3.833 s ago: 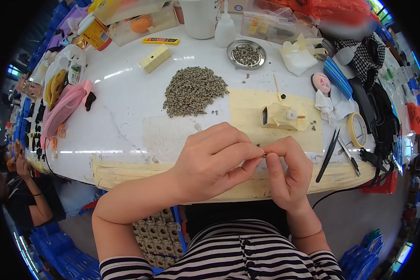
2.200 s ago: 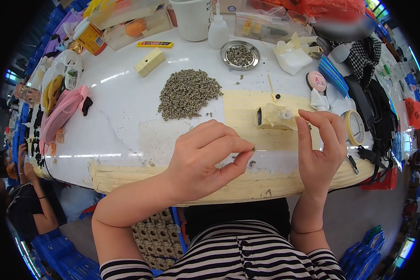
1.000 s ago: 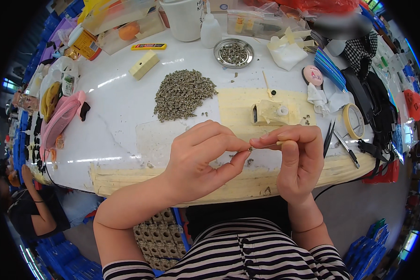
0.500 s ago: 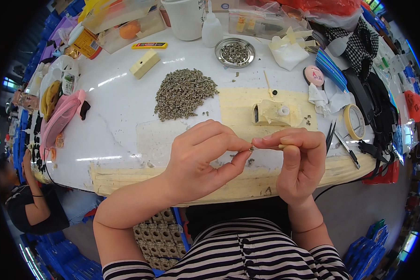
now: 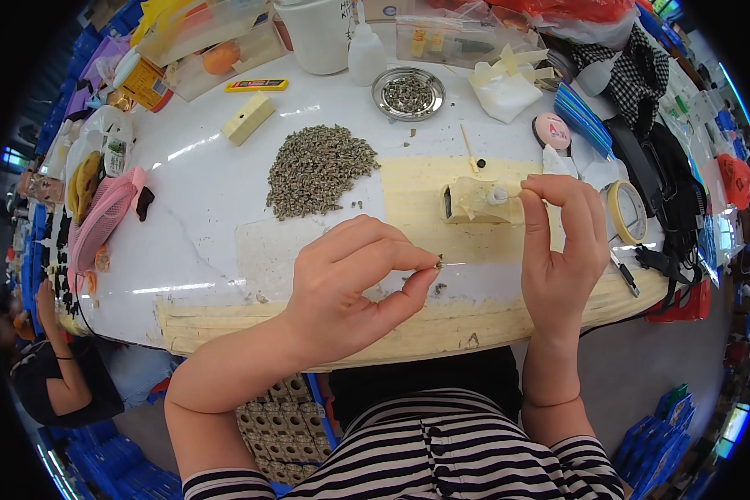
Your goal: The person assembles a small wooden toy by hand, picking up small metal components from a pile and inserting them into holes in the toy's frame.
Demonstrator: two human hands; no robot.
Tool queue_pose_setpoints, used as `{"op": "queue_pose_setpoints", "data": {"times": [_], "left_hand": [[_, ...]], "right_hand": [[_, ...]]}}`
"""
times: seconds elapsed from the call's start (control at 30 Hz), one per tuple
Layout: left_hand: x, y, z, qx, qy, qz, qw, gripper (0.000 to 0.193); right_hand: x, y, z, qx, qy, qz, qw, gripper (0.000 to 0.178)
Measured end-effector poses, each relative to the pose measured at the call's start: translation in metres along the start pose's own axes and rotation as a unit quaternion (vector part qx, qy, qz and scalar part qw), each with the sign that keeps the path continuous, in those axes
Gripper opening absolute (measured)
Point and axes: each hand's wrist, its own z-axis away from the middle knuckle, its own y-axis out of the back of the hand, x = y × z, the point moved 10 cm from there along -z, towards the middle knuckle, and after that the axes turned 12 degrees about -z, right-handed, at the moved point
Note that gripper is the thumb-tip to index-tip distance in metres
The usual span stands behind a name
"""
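Note:
My left hand (image 5: 350, 283) is closed in a pinch over the front of the table, with a tiny metal part (image 5: 438, 262) at its fingertips. To the right, my right hand (image 5: 562, 258) pinches a thin needle-like stick (image 5: 514, 195). Its tip reaches the small white cup (image 5: 497, 196) on a block wrapped in cream tape (image 5: 467, 207). A large pile of small grey-brown metal parts (image 5: 317, 171) lies beyond my left hand. More such parts fill a round metal dish (image 5: 378, 94) further back.
A cream block (image 5: 248, 118) and a yellow cutter (image 5: 257, 85) lie at the back left. Behind the dish stands a white squeeze bottle (image 5: 366, 58). On the right are a tape roll (image 5: 616, 208) and a pen (image 5: 625, 273). Another person's arm (image 5: 62, 358) shows at far left.
My right hand has moved away from my left fingertips, forward and right, bringing the stick to the white cup. My left hand stays nearly in place with the metal part.

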Motion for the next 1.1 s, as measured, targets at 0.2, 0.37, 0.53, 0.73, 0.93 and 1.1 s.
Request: {"op": "queue_pose_setpoints", "data": {"times": [0.2,0.37,0.53,0.73,0.93,1.1], "left_hand": [[0.001,0.006,0.001,0.033,0.001,-0.003,0.999,0.023],[0.001,0.007,0.002,0.042,-0.011,0.007,0.999,0.025],[0.005,0.006,0.002,0.028,-0.036,-0.007,0.999,0.027],[0.007,0.005,0.002,0.034,-0.04,-0.043,0.998,0.026],[0.005,0.005,0.002,0.032,-0.03,-0.051,0.998,0.024],[0.006,0.005,0.001,0.036,-0.036,-0.043,0.998,0.025]], "right_hand": [[-0.011,0.002,0.009,-0.006,-0.045,-0.056,0.997,0.017],[-0.014,-0.043,0.028,-0.161,-0.157,-0.307,0.925,0.011],[-0.008,-0.059,0.039,-0.178,-0.222,-0.398,0.872,0.008],[-0.026,-0.036,0.029,-0.099,-0.078,-0.236,0.964,0.019],[-0.043,-0.026,0.029,-0.069,0.017,-0.169,0.983,0.028],[-0.035,-0.029,0.031,-0.081,-0.013,-0.182,0.98,0.027]]}}
